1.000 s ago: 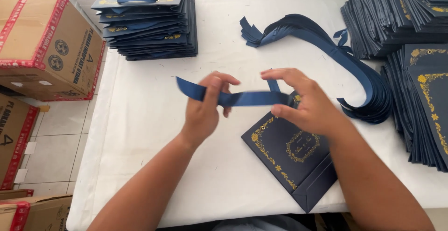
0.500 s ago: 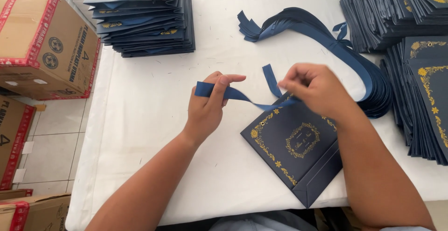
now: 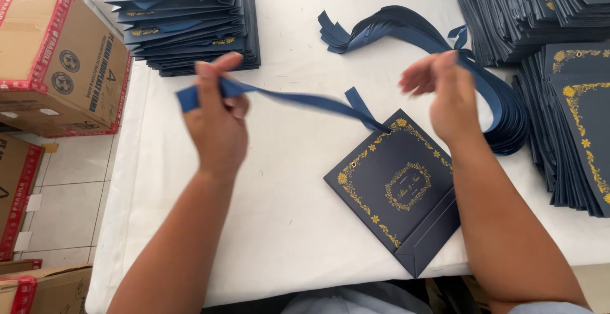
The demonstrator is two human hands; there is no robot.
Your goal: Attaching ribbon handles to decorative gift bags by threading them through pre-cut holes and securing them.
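1. Head view, looking down: left hand (image 3: 218, 120) closed around a navy ribbon (image 3: 298, 100), thumb and fingers clamped on it near one end, short tail sticking out past the fist.
2. Ribbon stretched taut from that fist down to a punched hole at the top corner of a flat navy paper bag (image 3: 397, 187) with gold floral border, lying on the white table (image 3: 286, 225).
3. Right hand (image 3: 448, 95) raised just above the bag's upper right edge, fingers loosely apart, holding nothing.
4. Behind the bag: a looped bundle of matching ribbons (image 3: 413, 31).
5. Far left of the bag: a finished stack with handles (image 3: 190, 22), then cardboard boxes (image 3: 57, 53).
6. Right of the bag: more flat bag stacks (image 3: 565, 98).
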